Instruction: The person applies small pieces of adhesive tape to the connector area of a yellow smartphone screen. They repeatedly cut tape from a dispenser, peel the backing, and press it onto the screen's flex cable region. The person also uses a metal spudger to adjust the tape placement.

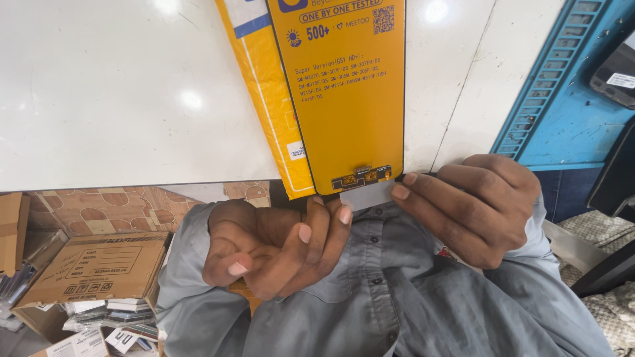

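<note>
At the near edge of the white table (119, 99), a yellow-filmed phone screen panel (347, 99) lies flat, its lower end with the flex connector (362, 177) overhanging toward the person. Left hand (274, 248): fingers curled nearly closed, tips pinching the panel's bottom corner, likely to steady it. Right hand (473, 208): fingertips pressed on a pale tab (366, 196) below the connector. Yellow packaging sleeve (271, 92) sits underneath. Cardboard box (99, 268) on the floor, left.
</note>
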A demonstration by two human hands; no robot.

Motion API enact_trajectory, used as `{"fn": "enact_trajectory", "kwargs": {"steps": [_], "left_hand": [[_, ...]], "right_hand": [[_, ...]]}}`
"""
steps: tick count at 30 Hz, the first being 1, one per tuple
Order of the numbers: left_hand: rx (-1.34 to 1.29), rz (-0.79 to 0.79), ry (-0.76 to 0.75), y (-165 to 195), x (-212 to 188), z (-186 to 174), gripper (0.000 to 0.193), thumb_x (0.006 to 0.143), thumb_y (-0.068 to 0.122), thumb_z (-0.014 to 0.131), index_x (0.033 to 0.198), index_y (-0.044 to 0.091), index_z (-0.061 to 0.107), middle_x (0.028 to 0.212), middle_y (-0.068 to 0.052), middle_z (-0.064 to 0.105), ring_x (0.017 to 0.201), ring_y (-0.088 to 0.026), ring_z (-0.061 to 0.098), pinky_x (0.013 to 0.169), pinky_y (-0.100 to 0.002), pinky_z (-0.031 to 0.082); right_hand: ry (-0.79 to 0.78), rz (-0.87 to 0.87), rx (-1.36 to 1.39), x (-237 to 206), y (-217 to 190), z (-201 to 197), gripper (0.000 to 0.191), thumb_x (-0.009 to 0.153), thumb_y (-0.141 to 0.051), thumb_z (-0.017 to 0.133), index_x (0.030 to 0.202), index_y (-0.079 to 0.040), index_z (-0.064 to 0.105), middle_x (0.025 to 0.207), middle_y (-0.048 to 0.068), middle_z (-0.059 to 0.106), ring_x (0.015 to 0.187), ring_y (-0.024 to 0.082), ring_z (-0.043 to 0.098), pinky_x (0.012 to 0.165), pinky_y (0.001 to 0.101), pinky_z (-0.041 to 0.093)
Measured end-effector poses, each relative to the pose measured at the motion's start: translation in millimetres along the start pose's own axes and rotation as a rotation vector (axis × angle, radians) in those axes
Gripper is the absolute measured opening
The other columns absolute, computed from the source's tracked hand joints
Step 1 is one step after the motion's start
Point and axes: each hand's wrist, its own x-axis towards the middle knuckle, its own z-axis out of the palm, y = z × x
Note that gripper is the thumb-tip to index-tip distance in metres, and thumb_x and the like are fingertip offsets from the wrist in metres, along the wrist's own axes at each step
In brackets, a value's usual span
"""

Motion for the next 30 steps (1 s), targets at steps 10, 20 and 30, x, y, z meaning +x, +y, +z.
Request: {"fn": "enact_trajectory", "kwargs": {"steps": [10,20,30], "left_hand": [[-0.019,-0.016,-0.011,0.6,0.1,-1.9,0.038,0.106,0.032,0.039,0.095,0.027,0.075,0.075,0.015,0.063,0.101,0.011,0.053,0.117,-0.043,0.024],[-0.022,-0.005,0.003,-2.5,0.9,0.7,0.037,0.104,0.031,0.039,0.096,0.026,0.075,0.077,0.013,0.063,0.101,0.01,0.053,0.117,-0.044,0.024],[-0.026,-0.003,-0.004,-2.9,-3.0,-0.4,0.041,0.104,0.032,0.036,0.092,0.026,0.075,0.077,0.015,0.062,0.1,0.008,0.057,0.117,-0.044,0.024]], "right_hand": [[0.0,0.005,0.007,-0.1,-1.0,-1.2,0.014,0.089,-0.012,0.08,0.102,-0.005,0.08,0.094,0.004,0.074,0.075,0.013,0.062,0.06,0.0288,0.049],[0.003,0.018,0.003,-0.1,-1.7,-0.7,0.015,0.089,-0.014,0.082,0.102,-0.006,0.08,0.094,0.003,0.074,0.075,0.013,0.063,0.06,0.0285,0.048],[0.006,0.006,-0.009,1.0,-1.2,0.3,0.014,0.089,-0.013,0.083,0.102,-0.006,0.081,0.094,0.003,0.074,0.076,0.013,0.063,0.059,0.0287,0.047]]}}
